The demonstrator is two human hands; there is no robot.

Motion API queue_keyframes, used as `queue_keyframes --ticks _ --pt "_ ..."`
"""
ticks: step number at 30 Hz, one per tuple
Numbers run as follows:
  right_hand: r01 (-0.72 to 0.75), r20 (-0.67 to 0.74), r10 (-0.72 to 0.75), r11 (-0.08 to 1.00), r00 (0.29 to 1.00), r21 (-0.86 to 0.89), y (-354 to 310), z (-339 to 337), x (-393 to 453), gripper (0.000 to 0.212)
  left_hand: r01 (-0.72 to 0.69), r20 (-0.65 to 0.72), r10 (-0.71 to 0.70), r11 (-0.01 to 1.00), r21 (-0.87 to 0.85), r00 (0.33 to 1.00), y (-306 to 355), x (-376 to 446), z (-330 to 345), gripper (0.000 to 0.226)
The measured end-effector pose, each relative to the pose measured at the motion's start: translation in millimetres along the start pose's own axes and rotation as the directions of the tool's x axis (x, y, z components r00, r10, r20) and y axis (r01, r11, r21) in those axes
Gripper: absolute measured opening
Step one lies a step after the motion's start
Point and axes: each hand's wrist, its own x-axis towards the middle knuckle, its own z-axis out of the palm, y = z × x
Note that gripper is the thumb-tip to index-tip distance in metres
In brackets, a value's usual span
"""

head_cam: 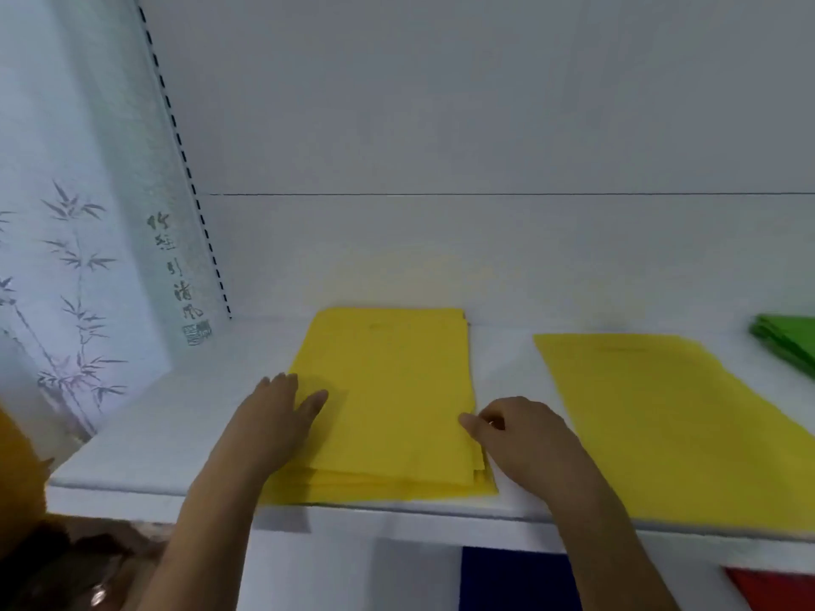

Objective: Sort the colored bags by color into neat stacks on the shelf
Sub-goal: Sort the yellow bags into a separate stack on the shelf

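A stack of yellow bags (388, 390) lies flat in the middle of the white shelf (176, 434). My left hand (278, 416) rests on the stack's left edge with fingers straight and the thumb spread onto the top bag. My right hand (516, 434) is at the stack's right edge, fingers curled, thumb and fingertips touching the bag edges; whether it pinches them is unclear. A single yellow bag (661, 416) lies flat to the right, slightly skewed. A small stack of green bags (789, 341) sits at the far right edge.
The shelf's front edge (397, 509) runs across the lower view. Below it show a dark blue bag (516, 579) and a red bag (776, 588). A bamboo-print panel (88, 258) stands at the left, with a slotted upright (189, 169) beside it.
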Motion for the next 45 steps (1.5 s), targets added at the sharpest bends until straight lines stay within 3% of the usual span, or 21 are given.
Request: queue_keyframes --ticks 2,5,8,13,17,24,28,32,37,42,45 --pt "-0.035 -0.049 0.032 0.998 0.998 -0.05 -11.3 6.2 -5.0 0.04 -0.065 0.089 0.053 0.989 0.135 0.995 -6.2 15.7 12.0 0.049" --pt "-0.076 -0.128 0.064 0.993 0.99 -0.094 -24.5 17.3 -15.2 0.039 -0.161 0.083 0.146 0.963 0.217 0.986 -13.6 23.6 23.0 0.048" --pt "-0.094 -0.18 0.077 0.992 0.981 -0.086 -29.5 25.3 -22.6 0.034 -0.22 0.094 0.206 0.957 0.188 0.974 -16.8 21.0 24.9 0.049" --pt "-0.106 -0.259 0.127 0.99 0.958 0.094 -33.2 26.2 -29.7 0.029 -0.223 0.03 0.222 0.972 0.071 0.975 -23.2 20.7 12.8 0.053" --pt "-0.135 -0.239 0.176 0.975 0.955 0.178 -28.3 20.7 -21.6 0.031 -0.204 0.085 0.192 0.964 0.17 0.978 -25.8 27.5 13.5 0.054" --pt "-0.234 -0.115 0.273 0.934 0.955 0.271 -3.7 9.5 1.1 0.048 -0.318 0.041 0.315 0.937 0.145 0.948 0.8 11.8 28.3 0.048" --pt "-0.206 -0.09 0.238 0.94 0.967 0.27 1.4 9.0 8.1 0.045 -0.253 -0.01 0.254 0.967 0.017 0.967 -2.3 8.3 18.8 0.058" --pt "-0.149 -0.062 0.162 0.974 0.985 0.169 -5.9 11.3 12.6 0.032 -0.135 0.015 0.134 0.988 0.073 0.991 -9.1 14.5 5.6 0.057" --pt "-0.135 -0.087 0.146 0.984 0.985 0.117 -8.8 10.7 13.4 0.033 -0.191 0.007 0.191 0.98 0.064 0.982 -4.3 5.5 4.8 0.056" --pt "-0.092 -0.136 0.113 0.984 0.984 0.155 -3.2 2.8 7.6 0.015 -0.196 0.007 0.198 0.972 -0.127 0.98 -14.2 5.6 -0.3 0.058" --pt "-0.059 -0.13 0.095 0.964 0.987 0.259 -5.8 1.2 2.7 0.012 -0.172 0.018 0.173 0.985 -0.032 0.985 -19.0 9.9 -1.0 0.058"
